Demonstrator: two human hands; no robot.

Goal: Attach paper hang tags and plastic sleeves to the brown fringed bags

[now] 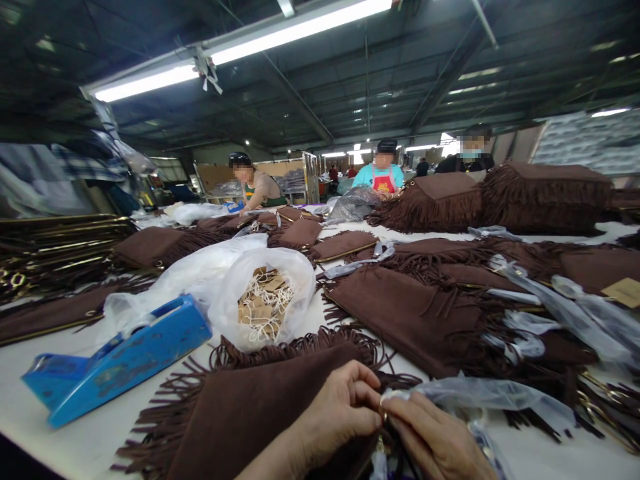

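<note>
A brown fringed bag [260, 407] lies flat on the table in front of me. Over its right end, my left hand [343, 407] is closed, thumb and fingers pinched at a small gold metal ring [384, 410]. My right hand [435, 433] meets it there, its fingertips closed on the other side of the same gold fitting. Clear plastic wrapping [495, 395] runs out to the right from behind my right hand. Dark strap-like material hangs below the fingers, and my hands partly hide the fitting.
Left of the bag stands a blue tape dispenser [130, 360]. Behind it, a white plastic bag [295, 280] holds tan tags with white strings. More brown fringed bags [410, 313] cover the right side, with stacks [545, 200] behind. Several people work across the table.
</note>
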